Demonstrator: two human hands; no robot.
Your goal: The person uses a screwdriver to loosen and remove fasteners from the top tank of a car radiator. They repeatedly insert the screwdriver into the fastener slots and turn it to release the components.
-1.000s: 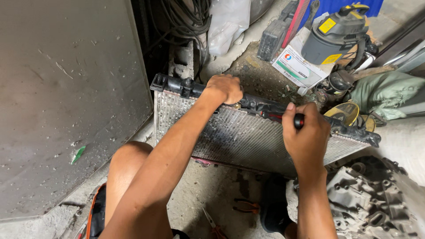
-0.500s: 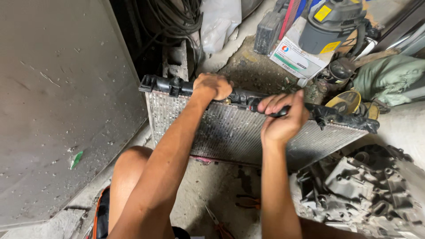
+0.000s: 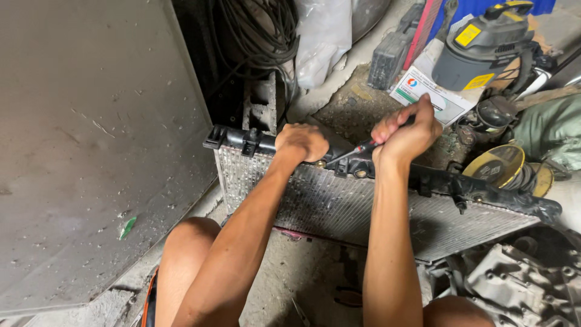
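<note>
A radiator (image 3: 339,212) stands on edge on the floor before the person's knees. The left hand (image 3: 302,142) clasps its black top rail. Just to the right, the right hand (image 3: 407,132) grips a screwdriver (image 3: 354,151), tip against that rail.

Grey panel (image 3: 85,139) left, clutter right

Silver-grey finely ribbed radiator (image 3: 339,206) topped by a black plastic tank (image 3: 436,181), red-and-black handled screwdriver (image 3: 357,149), grey and yellow vacuum cleaner (image 3: 478,51), white box (image 3: 423,94) marked with green, black coiled cables (image 3: 254,33), dull grey speckled panel (image 3: 91,139), small green scrap (image 3: 128,227)
</note>
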